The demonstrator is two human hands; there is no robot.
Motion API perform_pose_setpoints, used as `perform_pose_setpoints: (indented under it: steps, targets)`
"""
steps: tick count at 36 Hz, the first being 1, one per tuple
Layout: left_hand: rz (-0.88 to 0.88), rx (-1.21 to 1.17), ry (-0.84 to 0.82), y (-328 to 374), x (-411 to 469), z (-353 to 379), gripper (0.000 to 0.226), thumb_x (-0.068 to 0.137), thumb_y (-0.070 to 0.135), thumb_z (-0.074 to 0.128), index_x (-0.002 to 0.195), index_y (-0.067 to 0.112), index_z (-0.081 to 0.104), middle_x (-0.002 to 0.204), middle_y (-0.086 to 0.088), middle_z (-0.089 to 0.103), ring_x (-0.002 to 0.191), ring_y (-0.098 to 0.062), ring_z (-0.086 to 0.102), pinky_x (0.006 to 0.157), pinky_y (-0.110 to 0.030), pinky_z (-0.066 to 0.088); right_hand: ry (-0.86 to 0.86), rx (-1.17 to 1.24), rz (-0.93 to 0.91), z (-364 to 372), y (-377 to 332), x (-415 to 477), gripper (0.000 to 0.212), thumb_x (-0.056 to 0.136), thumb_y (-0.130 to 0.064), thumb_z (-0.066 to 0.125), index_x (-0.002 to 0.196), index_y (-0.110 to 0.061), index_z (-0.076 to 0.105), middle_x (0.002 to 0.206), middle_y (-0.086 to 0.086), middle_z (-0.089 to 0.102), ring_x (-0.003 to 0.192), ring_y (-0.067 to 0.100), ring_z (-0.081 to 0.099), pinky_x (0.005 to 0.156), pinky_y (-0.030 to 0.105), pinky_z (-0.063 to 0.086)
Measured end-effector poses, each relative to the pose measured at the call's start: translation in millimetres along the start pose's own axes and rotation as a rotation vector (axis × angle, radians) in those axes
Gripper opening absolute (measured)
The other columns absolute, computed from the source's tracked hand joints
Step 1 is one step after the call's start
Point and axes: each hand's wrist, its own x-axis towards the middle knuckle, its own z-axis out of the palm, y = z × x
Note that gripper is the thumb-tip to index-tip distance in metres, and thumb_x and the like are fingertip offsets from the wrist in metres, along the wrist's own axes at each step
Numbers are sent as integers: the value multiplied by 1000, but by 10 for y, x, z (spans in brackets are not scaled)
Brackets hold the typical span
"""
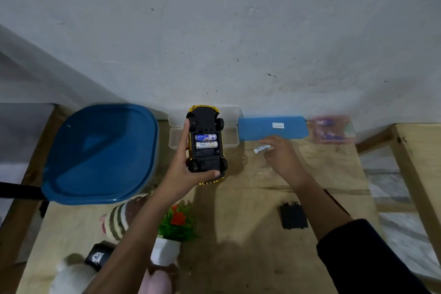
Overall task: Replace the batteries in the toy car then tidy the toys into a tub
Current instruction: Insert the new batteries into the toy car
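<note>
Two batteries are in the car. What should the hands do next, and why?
Probably the right hand should bring the loose battery at its fingers to the toy car, which the left hand holds upside down: the open compartment shows two batteries and one slot looks empty.

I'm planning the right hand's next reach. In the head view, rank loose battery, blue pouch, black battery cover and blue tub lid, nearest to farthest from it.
From the right hand:
1. loose battery, at its fingertips.
2. blue pouch, just beyond, on the far side.
3. black battery cover, on the near side, towards the person.
4. blue tub lid, far left.
</note>
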Motion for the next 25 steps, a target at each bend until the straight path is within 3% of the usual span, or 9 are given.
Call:
perform_pose_setpoints:
  steps: [3, 9, 15, 17, 19, 25]
  targets:
    - [-13, -11, -1, -31, 11, 12, 117, 66, -12, 75, 138, 52, 8, 137, 23, 34, 112, 9, 53, 80, -16, 52, -32, -157, -28, 75, 29, 22, 38, 76, 13, 55, 107, -4, 69, 110, 15, 62, 105, 30, 52, 95, 25, 36]
    - [-29, -20, 1, -53, 21, 54, 116, 67, -10, 76, 132, 59, 10, 136, 22, 34, 112, 1, 57, 79, -18, 53, -47, -226, -15, 109, 46, 38, 18, 78, 1, 65, 94, -5, 72, 94, 12, 61, 94, 29, 53, 81, 27, 38]
    - [-22, -44, 18, -10, 35, 118, 115, 68, -16, 73, 135, 53, 10, 128, 24, 39, 105, 6, 59, 76, -16, 52, 21, 233, 82, -65, -315, 8, 6, 87, -15, 63, 92, -14, 60, 92, 2, 61, 84, 16, 60, 76, 26, 49]
    - [1, -56, 30, 34, 44, 163, 115, 68, -18, 71, 141, 43, 7, 124, 24, 41, 101, 15, 57, 73, -11, 50, 20, 454, 66, -179, -526, -11, 18, 86, -10, 63, 94, -25, 56, 89, -1, 61, 85, 18, 63, 79, 36, 55]
    - [30, -60, 44, 73, 61, 206, 116, 68, -18, 71, 146, 37, 5, 125, 23, 43, 103, 15, 55, 75, -11, 50, -4, 613, 11, -287, -740, -47, 32, 86, -7, 62, 98, -35, 53, 87, -3, 60, 83, 16, 64, 78, 35, 56]
    - [110, -69, 102, 185, 101, 317, 118, 68, -14, 74, 145, 42, 5, 133, 22, 44, 117, 1, 53, 85, -24, 53, 82, 626, -201, -397, -1183, -181, 33, 82, -1, 66, 86, -31, 53, 84, -10, 61, 76, 7, 64, 72, 19, 51]
